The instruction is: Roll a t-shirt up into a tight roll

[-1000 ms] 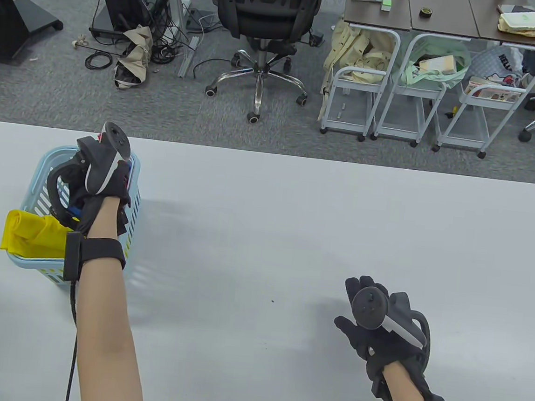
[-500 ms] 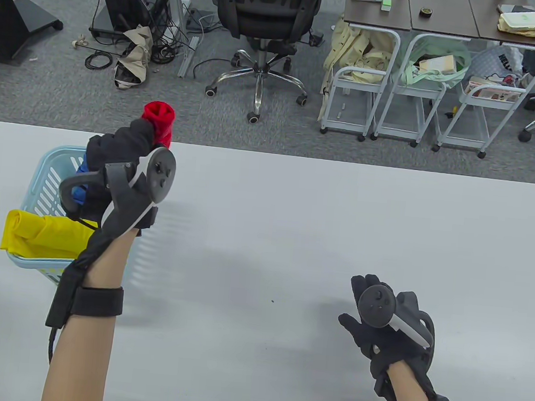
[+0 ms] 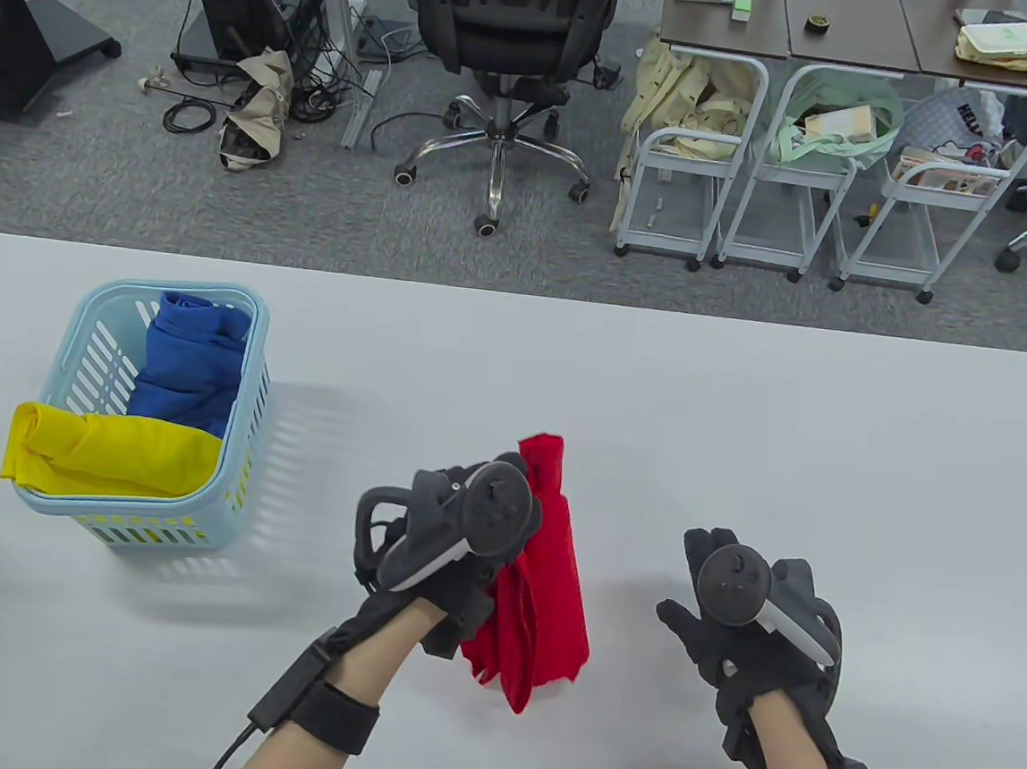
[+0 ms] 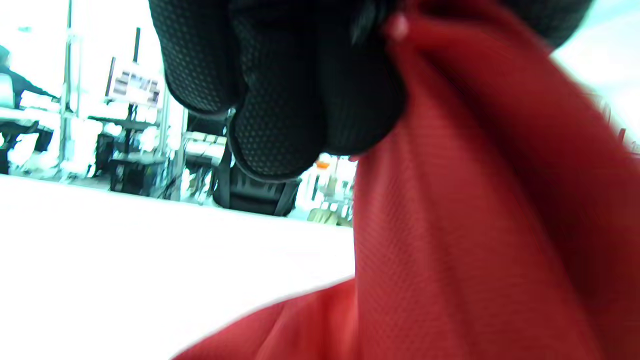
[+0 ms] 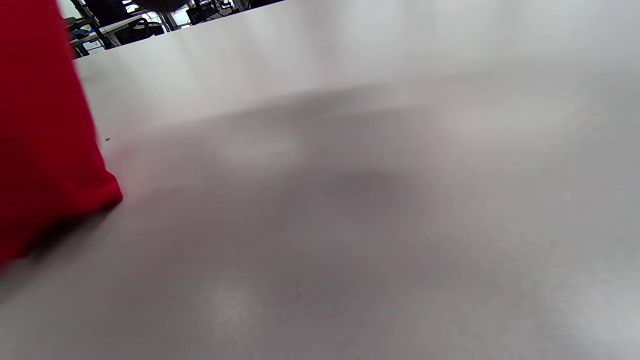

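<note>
The left hand point(image 3: 452, 568) grips a red t-shirt point(image 3: 541, 584) near the front middle of the white table point(image 3: 744, 423), its gloved fingers point(image 4: 280, 100) curled round a bunched fold of the cloth, as the left wrist view shows up close. The shirt hangs loosely gathered from that grip, and its lower end appears to reach the tabletop (the right wrist view shows a red corner point(image 5: 45, 150) low against the surface, though actual contact is hard to judge). The right hand point(image 3: 744, 620) sits apart from the shirt, to its right, fingers relaxed and slightly spread, holding nothing. On the table's left side, well apart from both hands, stands a light blue basket point(image 3: 247, 397) containing a blue garment point(image 3: 188, 356) and a yellow garment point(image 3: 103, 452), the yellow one draped over the basket's left rim.
</note>
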